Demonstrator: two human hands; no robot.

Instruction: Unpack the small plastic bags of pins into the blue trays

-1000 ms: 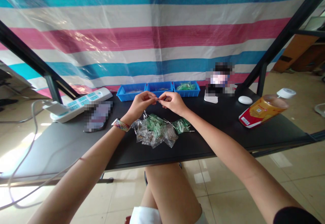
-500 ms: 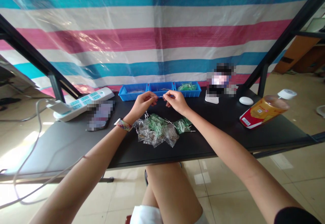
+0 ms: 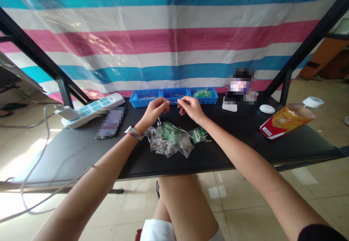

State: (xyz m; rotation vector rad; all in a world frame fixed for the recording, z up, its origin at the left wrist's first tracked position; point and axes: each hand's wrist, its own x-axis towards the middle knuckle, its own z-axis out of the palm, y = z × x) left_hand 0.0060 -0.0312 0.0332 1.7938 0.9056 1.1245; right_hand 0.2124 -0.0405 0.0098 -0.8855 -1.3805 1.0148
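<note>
Between the fingertips of my left hand (image 3: 156, 110) and my right hand (image 3: 191, 109) runs a thin, light-coloured rod (image 3: 173, 103), one end pinched in each hand. It is too small to tell its exact kind. Both hands are in front of the blue three-part tray (image 3: 145, 103), just short of its near wall. Below them on the table lies a pile of small clear bags (image 3: 159, 147) and green bags (image 3: 169, 131) with thin pieces inside. Beside my right forearm is another green bag (image 3: 196, 134), with loose thin sticks near it.
On the left are a white power strip (image 3: 102, 104) with a plug and cable, and a phone (image 3: 111, 122). To the right stand a white case (image 3: 229, 105), a white oval object (image 3: 267, 109) and a tilted drink bottle (image 3: 286, 120). Striped sheeting (image 3: 174, 44) hangs behind the black table (image 3: 231, 157).
The view has shifted slightly, so everything appears a little further right. Both hands still pinch the thin rod, and slightly more of it shows between them.
</note>
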